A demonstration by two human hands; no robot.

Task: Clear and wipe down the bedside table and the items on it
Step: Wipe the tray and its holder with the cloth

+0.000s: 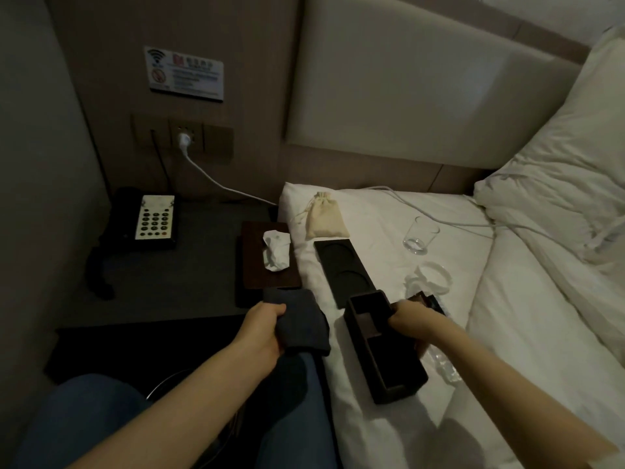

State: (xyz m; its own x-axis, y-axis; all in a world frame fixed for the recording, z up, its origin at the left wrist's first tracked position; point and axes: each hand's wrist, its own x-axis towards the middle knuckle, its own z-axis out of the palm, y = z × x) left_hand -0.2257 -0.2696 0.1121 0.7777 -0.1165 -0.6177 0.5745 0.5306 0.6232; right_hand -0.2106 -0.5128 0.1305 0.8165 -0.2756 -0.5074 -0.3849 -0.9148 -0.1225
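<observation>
My left hand [262, 328] grips a dark folded cloth [301, 324] over the gap between the bedside table [189, 265] and the bed. My right hand [411, 321] holds a dark open organiser box [382, 350] that lies on the white sheet. On the table stand a black phone [148, 218] at the back left and a dark wooden tissue box [267, 262] with a white tissue sticking out. On the bed lie a dark two-ring coaster tray [343, 265], a beige drawstring pouch [324, 216] and a clear glass [419, 235].
A white cable [216, 181] runs from the wall socket across the table onto the bed. Crumpled clear plastic wrap [429, 277] lies beside the box. A pillow and duvet [558, 198] fill the right. My knees in jeans [101, 411] are at the bottom left.
</observation>
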